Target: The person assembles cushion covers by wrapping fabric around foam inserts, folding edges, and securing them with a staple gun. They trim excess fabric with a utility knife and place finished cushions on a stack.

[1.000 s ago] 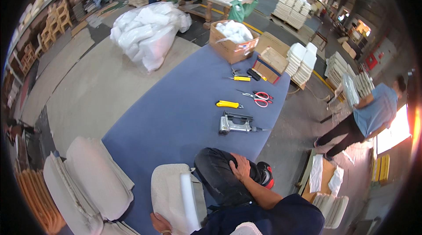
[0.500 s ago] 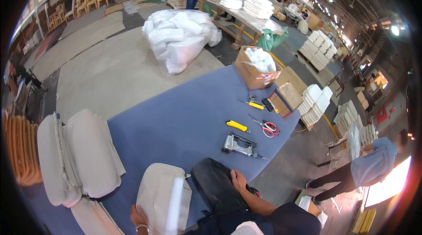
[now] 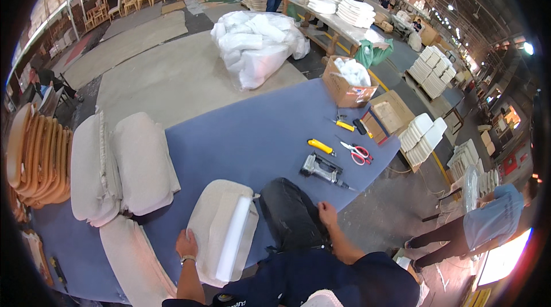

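Note:
A rounded beige fabric-covered pad (image 3: 211, 215) lies on the blue-covered table in front of me, with a long white strip (image 3: 234, 238) along its right part. My left hand (image 3: 186, 245) is closed at its left edge, a watch or bracelet on the wrist. To the right lies a rounded black padded piece (image 3: 290, 212) with a dull, creased surface, partly hidden by my body. My right hand (image 3: 328, 214) is closed beside its right edge; the fingertips are hard to see. Beyond it lie a grey staple gun (image 3: 321, 170), red-handled scissors (image 3: 360, 155) and a yellow cutter (image 3: 321, 147).
Stacked beige pads (image 3: 143, 163) and curved wooden frames (image 3: 43, 157) stand at the left. Cardboard boxes (image 3: 351, 95) sit at the table's far right corner. A large plastic bag of white material (image 3: 258, 48) rests on the floor ahead. A co-worker (image 3: 493, 215) stands at right.
The view has shifted, so the table and its contents sit farther right and more of the beige pad shows. My right hand has moved from the black piece's top to its outer edge.

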Available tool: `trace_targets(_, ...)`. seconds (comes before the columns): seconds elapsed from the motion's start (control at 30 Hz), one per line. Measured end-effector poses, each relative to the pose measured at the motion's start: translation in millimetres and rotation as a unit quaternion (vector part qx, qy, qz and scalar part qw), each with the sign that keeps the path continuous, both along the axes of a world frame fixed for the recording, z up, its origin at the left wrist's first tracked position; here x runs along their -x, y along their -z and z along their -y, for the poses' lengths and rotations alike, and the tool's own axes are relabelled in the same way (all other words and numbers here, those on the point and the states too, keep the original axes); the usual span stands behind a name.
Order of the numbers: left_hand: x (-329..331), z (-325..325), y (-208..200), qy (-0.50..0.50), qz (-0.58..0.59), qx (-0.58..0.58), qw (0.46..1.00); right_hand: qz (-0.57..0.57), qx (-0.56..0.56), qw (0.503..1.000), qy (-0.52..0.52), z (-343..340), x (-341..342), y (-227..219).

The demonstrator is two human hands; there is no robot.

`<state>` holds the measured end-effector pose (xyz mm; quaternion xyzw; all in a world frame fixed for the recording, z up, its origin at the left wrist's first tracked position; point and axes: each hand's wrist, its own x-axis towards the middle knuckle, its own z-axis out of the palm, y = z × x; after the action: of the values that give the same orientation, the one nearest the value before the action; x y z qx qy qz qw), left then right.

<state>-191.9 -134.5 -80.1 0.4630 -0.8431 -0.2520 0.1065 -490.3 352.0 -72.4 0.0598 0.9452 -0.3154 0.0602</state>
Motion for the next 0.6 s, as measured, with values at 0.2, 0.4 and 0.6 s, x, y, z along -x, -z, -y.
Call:
trace_targets(0.2, -8.5, -0.6, -10.5, -0.013, 0.027, -0.013, 0.999, -0.042, -0.018, 0.992, 0.114, -111.3, -116.4, 1.0)
trace_targets(0.4, -5.8, 1.0, 2.1, 0.006, -0.026, 0.010, 1.000, 0.059, -0.035, 0.985, 0.157, -161.2, -258.8, 39.7)
trace_targets(0.6, -13.0, 5.7, 7.0, 0.007, -0.045, 0.018, 0.999, 0.174, 0.013, 0.947, 0.268, -177.9, -335.9, 38.7)
